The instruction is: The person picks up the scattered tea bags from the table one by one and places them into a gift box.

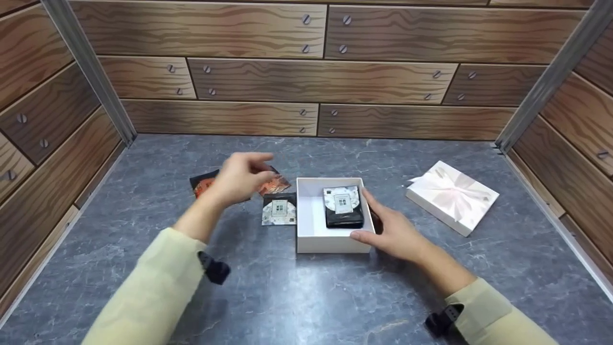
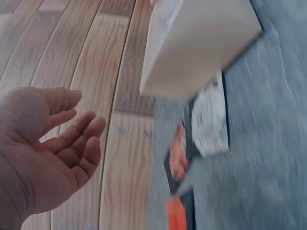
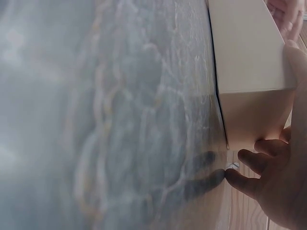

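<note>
- The white box [image 1: 316, 230] sat open near the middle of the grey bench [image 1: 297, 297], with a stack of dark packets [image 1: 343, 207] lying against its right inner wall.
- The right hand [image 1: 393, 231] rested against the box's right side; its fingers [image 1: 371, 199] lay nearly straight along the outer wall, and the thumb touched the near right corner, steadying rather than clutching it.
- In the right wrist view the box [image 3: 249, 57] showed as a pale block, with fingers [image 3: 254, 160] loosely bent just below its corner.
- The left hand [image 1: 239, 177] hovered above the bench, left of the box and apart from it, over two orange-and-black packets [image 1: 274, 184].
- The left wrist view showed that hand [image 2: 45, 148] with palm exposed and fingers [image 2: 79, 132] relaxed, slightly bent, holding nothing.
- A grey-patterned packet [image 1: 279, 210] lay flat just beside the box's left wall.
- The box lid [image 1: 452, 196], white with a pale ribbon bow, lay well apart to the right, near the right wall.
- Both forearms, in pale yellow sleeves, came in from the near edge, each with a dark strap at the wrist.
- Bare bench lay open in front of the box and behind it up to the wood-patterned back wall [image 1: 316, 81].
</note>
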Demonstrator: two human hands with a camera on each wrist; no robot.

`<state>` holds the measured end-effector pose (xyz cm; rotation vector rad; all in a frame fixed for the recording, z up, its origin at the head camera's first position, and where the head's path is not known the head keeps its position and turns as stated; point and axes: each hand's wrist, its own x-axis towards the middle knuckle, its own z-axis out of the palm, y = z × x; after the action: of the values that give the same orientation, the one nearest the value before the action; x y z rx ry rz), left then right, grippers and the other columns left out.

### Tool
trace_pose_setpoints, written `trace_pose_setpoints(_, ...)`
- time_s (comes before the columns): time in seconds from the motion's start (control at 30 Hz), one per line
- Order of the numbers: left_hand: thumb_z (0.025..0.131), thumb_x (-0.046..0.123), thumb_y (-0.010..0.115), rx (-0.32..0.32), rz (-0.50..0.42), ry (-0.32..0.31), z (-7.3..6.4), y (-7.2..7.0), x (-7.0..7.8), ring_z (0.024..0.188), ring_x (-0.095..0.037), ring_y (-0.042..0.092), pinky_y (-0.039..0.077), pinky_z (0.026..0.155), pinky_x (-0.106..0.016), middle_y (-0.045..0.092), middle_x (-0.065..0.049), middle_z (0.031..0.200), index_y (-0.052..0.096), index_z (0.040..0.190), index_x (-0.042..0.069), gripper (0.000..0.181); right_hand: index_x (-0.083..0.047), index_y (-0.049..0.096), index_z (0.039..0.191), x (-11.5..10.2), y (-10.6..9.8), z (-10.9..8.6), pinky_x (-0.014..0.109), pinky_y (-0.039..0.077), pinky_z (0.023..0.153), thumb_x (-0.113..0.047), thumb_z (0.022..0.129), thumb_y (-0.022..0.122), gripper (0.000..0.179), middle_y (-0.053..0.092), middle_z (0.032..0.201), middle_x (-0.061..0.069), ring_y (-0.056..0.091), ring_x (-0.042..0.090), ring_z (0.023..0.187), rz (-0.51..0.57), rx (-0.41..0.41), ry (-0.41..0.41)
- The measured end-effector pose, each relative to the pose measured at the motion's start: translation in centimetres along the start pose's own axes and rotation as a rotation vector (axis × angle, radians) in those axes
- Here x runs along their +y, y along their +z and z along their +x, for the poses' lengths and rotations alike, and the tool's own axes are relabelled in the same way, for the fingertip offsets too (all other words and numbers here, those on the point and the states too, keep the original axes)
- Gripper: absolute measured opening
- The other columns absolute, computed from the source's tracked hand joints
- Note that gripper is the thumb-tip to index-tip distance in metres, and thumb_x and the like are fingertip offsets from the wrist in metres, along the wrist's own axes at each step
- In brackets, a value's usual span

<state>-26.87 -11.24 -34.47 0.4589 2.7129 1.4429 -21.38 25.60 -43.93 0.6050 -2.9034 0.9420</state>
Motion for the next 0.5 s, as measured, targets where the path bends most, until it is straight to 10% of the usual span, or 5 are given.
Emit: trace_pose_setpoints(0.5, 0.105, 0.011, 0.067, 0.157, -0.011, -0.132, -2.0, -5.7, -9.3, 0.124, -0.037, 0.064, 0.053, 0.101, -0.041, 0.065, -0.027, 0.137, 0.054, 0.153, -0.001, 0.051, -0.012, 0.023, 0.17, 0.1, 0.0, 0.0, 0.063, 0.04, 0.114, -0.056, 0.091, 0.079, 0.107, 0.051, 0.153, 0.031, 0.052, 0.048, 0.138, 0.026, 0.005, -0.014)
